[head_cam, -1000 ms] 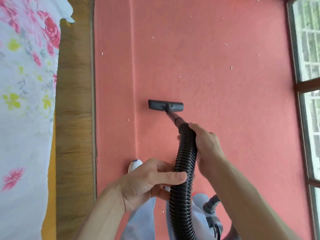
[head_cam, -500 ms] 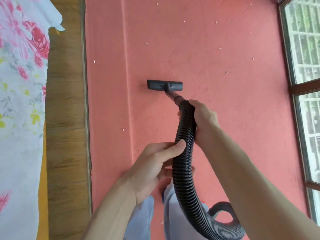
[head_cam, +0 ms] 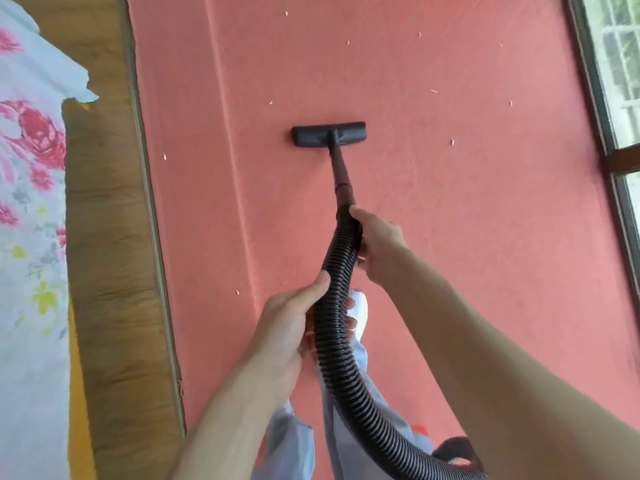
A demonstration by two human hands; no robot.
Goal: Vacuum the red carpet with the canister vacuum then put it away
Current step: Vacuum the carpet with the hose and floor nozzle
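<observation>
Red carpet (head_cam: 450, 237) covers most of the floor, with a long crease (head_cam: 239, 202) down its left part and small white scraps (head_cam: 452, 141) scattered over it. The black floor head (head_cam: 328, 134) lies flat on the carpet ahead of the person, its long side across the view. A dark rigid wand (head_cam: 341, 174) slopes back from its middle to the ribbed black hose (head_cam: 332, 334).

The right hand (head_cam: 379, 244) grips the hose right where it meets the wand. Its fingers are curled round the hose, so most of them are hidden behind it. The left hand (head_cam: 287, 323) holds the hose lower down, thumb along the near side and fingertips just showing on the far side.

From there the hose bends toward the lower right, where the picture's edge cuts it off. A dark blurred lump (head_cam: 453, 446) sits by the bottom edge, partly behind the right forearm; I cannot tell whether it is the canister. An orange-red spot (head_cam: 419, 429) beside it is too blurred to name.

Pale trouser legs (head_cam: 294, 441) and a white toe (head_cam: 358, 306) show behind hose and hands, and the rest of the feet is hidden. On the left runs a strip of wooden floor (head_cam: 110, 271). Beyond it is a floral sheet (head_cam: 27, 202) cut by the edge, with something yellow under it. On the right, only part of a dark window frame (head_cam: 594, 98) is in view.
</observation>
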